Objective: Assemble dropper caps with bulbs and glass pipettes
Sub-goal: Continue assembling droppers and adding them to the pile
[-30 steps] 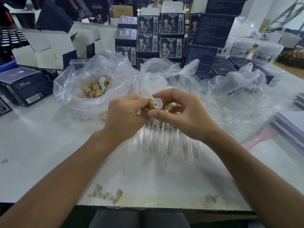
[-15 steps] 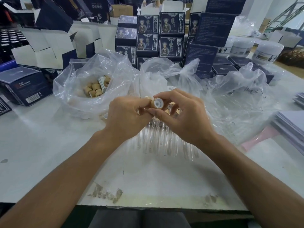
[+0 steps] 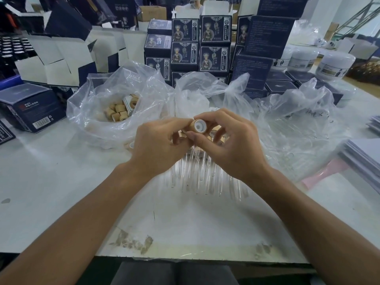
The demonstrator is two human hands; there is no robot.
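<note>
Since a second ago the hands have drawn closer together, and the cap [image 3: 199, 126] has turned so its white open end faces up toward the person. The right hand [image 3: 228, 145] pinches the tan cap between thumb and forefinger, just above the row of glass tubes [image 3: 197, 177] lying on the white table [image 3: 61, 192]. The left hand [image 3: 158, 145] is curled against the cap's far side; whether it grips the cap I cannot tell. More tan caps [image 3: 119, 112] sit in a clear plastic bag [image 3: 92, 112] to the left.
</note>
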